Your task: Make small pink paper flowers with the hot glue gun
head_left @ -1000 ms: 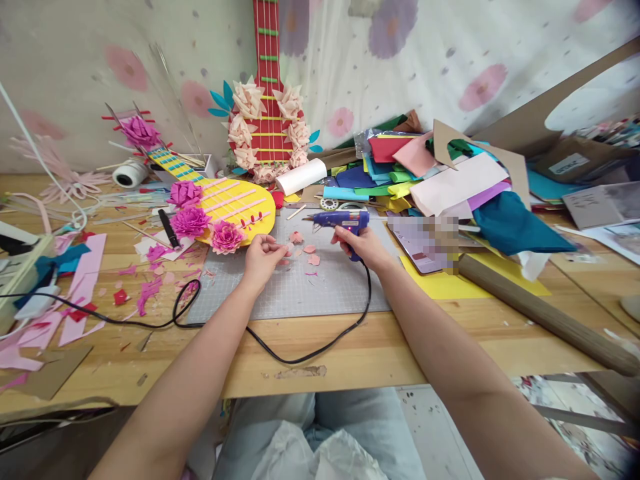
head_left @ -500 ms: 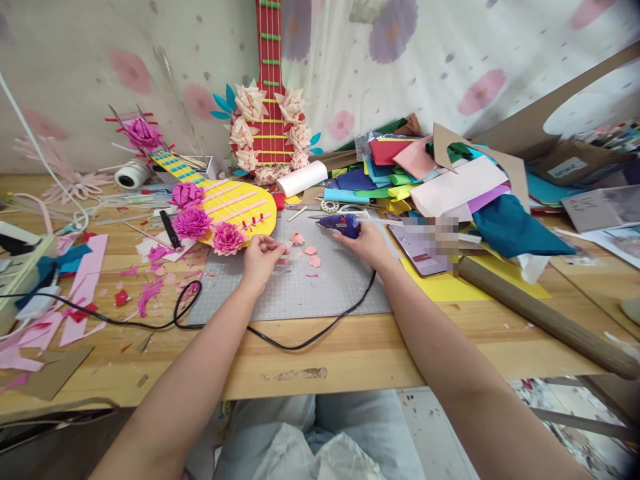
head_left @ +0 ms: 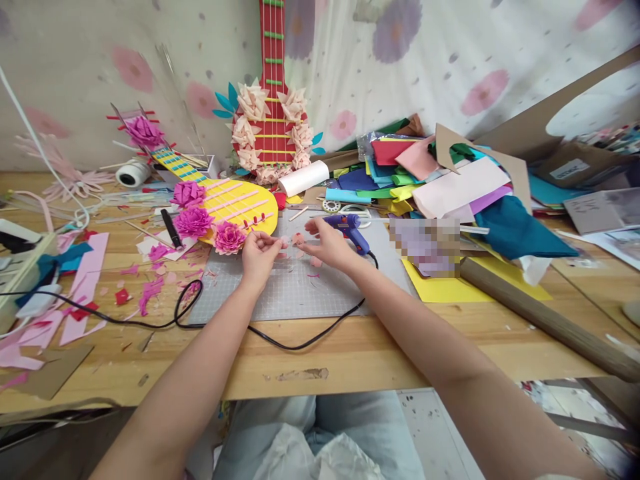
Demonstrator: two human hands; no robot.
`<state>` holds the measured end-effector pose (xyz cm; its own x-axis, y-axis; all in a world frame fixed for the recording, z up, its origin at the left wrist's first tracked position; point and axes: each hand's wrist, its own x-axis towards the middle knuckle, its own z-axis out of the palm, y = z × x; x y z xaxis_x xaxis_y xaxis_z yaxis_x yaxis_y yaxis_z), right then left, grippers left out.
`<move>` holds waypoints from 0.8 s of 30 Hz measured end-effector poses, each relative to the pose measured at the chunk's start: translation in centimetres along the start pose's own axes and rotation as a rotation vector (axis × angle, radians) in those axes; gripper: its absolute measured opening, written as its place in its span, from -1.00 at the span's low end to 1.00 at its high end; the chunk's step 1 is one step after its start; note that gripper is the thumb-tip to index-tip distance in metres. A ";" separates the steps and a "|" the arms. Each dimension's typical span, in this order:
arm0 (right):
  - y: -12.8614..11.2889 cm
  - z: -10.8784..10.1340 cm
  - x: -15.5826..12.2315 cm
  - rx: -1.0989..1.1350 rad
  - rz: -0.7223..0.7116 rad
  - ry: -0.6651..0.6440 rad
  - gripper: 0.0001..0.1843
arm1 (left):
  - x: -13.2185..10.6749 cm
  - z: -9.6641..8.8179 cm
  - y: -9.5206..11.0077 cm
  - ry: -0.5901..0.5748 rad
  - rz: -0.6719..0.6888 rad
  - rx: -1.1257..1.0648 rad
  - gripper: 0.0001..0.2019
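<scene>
My left hand [head_left: 259, 259] pinches a small pale pink paper petal [head_left: 285, 242] over the grey cutting mat [head_left: 285, 300]. My right hand [head_left: 329, 245] is open and holds nothing, its thumb and fingers spread towards a little pink paper bud [head_left: 298, 238] and loose petals lying there. Just behind that hand the blue hot glue gun [head_left: 353, 233] lies on the mat, with its black cord [head_left: 295, 348] looping along the front. A yellow paper guitar [head_left: 250, 203] with magenta and pink paper flowers [head_left: 230, 237] rests beyond my left hand.
A red paper guitar [head_left: 273, 127] stands against the curtain. Coloured sheets [head_left: 387, 170] are heaped at the back right, near a long cardboard tube [head_left: 540, 317]. Pink scraps [head_left: 150, 293] litter the left side. A roll of tape [head_left: 333, 206] and a white roll [head_left: 304, 177] sit behind the mat.
My right hand has let go of the glue gun and moved left towards the bud and petals. The left hand stays nearly in place, still pinching the petal.
</scene>
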<state>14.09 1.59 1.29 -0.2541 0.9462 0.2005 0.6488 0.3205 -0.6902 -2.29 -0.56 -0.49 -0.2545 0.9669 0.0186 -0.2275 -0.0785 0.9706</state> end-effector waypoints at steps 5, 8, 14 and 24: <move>-0.2 2.2 2.0 0.010 0.104 -0.031 -0.54 | 0.2 -0.2 -0.3 0.005 0.026 0.002 -0.58; -0.2 2.2 2.1 0.059 0.164 -0.030 -0.59 | 0.2 -0.2 -0.3 0.004 0.048 0.026 -0.59; 0.3 1.1 0.8 0.306 0.085 -0.071 -0.55 | -0.1 -0.3 -0.5 0.008 0.293 0.220 -0.69; 1.2 0.4 -1.7 0.555 -0.058 -0.186 -0.44 | -1.0 -0.9 1.2 -0.166 0.682 0.649 -0.87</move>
<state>15.06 0.34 -0.14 -0.4319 0.8879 0.1584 0.1702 0.2527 -0.9525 -3.16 -1.86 0.41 0.0089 0.7885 0.6150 0.4989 -0.5365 0.6806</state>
